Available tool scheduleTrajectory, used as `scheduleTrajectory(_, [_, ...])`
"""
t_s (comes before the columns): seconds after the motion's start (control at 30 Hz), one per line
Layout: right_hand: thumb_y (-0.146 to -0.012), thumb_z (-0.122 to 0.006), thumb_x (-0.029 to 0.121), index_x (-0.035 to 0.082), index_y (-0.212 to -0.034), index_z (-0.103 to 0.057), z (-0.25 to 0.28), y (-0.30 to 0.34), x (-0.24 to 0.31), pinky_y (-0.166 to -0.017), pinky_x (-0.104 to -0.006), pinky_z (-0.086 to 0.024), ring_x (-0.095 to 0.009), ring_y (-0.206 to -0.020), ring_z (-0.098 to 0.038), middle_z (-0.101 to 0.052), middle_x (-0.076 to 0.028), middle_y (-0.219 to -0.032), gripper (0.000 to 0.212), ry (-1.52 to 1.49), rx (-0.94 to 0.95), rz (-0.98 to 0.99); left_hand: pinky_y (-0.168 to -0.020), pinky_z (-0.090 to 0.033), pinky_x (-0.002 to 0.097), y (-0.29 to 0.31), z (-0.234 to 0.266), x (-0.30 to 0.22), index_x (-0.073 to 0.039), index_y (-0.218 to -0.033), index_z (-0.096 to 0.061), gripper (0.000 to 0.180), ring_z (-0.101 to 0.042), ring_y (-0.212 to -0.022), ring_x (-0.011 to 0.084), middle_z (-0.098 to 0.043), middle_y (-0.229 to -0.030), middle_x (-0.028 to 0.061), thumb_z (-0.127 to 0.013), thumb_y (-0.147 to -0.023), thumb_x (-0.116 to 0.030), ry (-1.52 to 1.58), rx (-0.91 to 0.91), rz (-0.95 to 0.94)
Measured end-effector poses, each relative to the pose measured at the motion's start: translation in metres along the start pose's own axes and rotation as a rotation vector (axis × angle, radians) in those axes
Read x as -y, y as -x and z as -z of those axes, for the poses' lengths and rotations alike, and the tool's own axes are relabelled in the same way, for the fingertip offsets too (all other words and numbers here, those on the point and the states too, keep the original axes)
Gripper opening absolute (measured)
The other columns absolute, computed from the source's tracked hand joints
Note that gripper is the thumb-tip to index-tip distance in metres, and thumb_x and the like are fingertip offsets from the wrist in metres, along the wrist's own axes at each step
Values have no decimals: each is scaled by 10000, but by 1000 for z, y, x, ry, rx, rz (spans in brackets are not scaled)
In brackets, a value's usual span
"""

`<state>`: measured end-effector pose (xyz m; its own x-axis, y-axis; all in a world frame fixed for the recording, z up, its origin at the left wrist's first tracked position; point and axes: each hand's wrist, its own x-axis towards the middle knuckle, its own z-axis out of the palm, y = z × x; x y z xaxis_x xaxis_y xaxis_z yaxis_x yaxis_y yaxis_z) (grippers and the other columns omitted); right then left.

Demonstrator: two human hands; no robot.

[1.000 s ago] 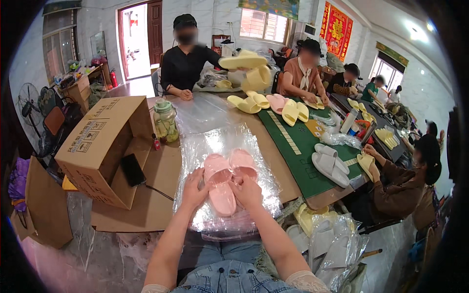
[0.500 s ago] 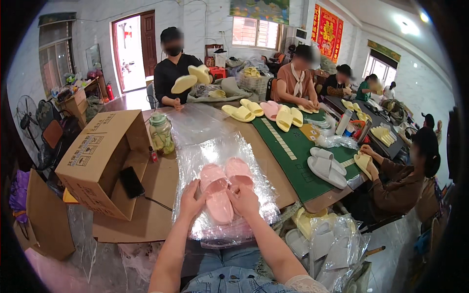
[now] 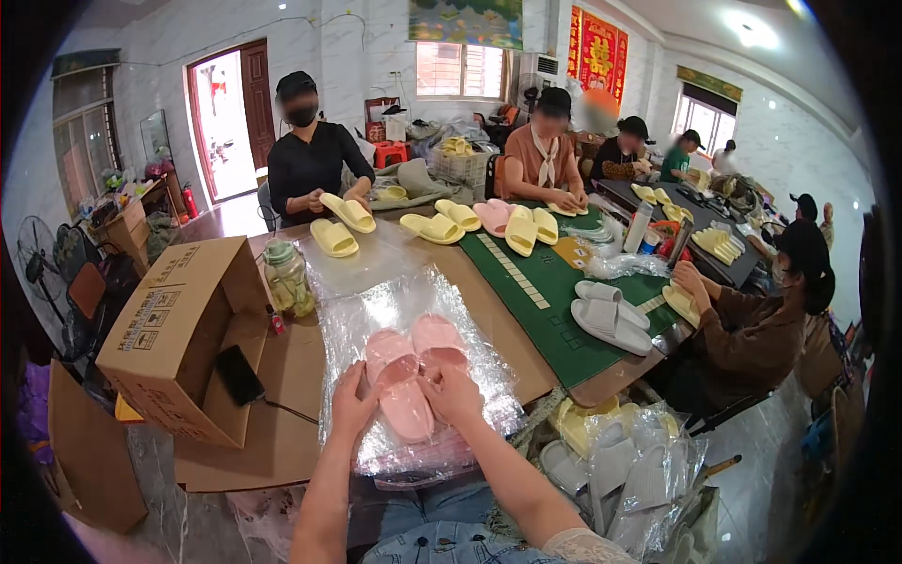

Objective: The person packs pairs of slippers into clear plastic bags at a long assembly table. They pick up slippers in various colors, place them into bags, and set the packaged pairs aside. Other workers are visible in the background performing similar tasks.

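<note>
A pair of pink slippers lies in front of me on a pile of clear plastic bags (image 3: 371, 315), toes pointing away. The left pink slipper (image 3: 406, 414) rests slightly nearer to me than the right pink slipper (image 3: 440, 340). My left hand (image 3: 351, 399) holds the outer side of the left slipper, thumb against its strap edge. From the other side my right hand (image 3: 455, 397) grips that same slipper's edge, between the two. Its fingertips are partly hidden behind the slippers.
An open cardboard box (image 3: 178, 338) stands at left, with a phone (image 3: 241, 376) at its mouth. Beside it are a glass jar (image 3: 289, 280) and a small red bottle (image 3: 275, 320). Grey slippers (image 3: 611, 318) lie on the green mat (image 3: 526, 324). Co-workers handle yellow slippers (image 3: 346, 214) around the table.
The whole view has shifted a little. Across the table, the person in black has brought a raised pair of yellow slippers down to the tabletop. My hands stay at the pink slippers.
</note>
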<state>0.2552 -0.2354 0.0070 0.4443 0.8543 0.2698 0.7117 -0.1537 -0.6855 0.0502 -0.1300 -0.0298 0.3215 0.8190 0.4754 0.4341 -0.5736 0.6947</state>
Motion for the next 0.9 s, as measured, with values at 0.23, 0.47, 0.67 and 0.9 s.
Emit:
scheduleTrajectory(0.23, [-893,-668,488,94,-904,-625,4,1,6,-743,-452,-509,-328,-859,-670,-683,-105,-901,396,24,-8,9,-1081,-429,411,0,1,-2,-14,-1380,-546,637,-564,-1261,343,-584,-1364,212,-749,-849,-302,-12,9,10])
scheduleTrajectory(0.47, [-890,-668,488,83,-899,-614,3,2,4,-741,-461,-508,-334,-850,-670,-680,-113,-900,408,9,-12,4,-1104,-405,430,0,3,-3,-20,-1364,-559,640,-517,-1305,374,-574,-1374,226,-749,-840,-336,63,26,55])
scheduleTrajectory(0.67, [-857,-713,487,91,-903,-646,-1,1,0,-703,-422,-524,-310,-792,-685,-687,-109,-827,404,18,-66,18,-1045,-453,418,0,1,-2,-7,-1356,-563,622,-588,-1221,359,-614,-1309,229,-762,-840,-292,7,-20,-17])
scheduleTrajectory(0.9, [-866,-707,473,75,-890,-631,0,1,1,-686,-436,-510,-321,-776,-674,-671,-118,-806,406,7,-85,52,-1046,-455,411,0,1,-2,0,-1360,-558,629,-591,-1213,355,-611,-1313,225,-755,-847,-304,-4,-15,-18])
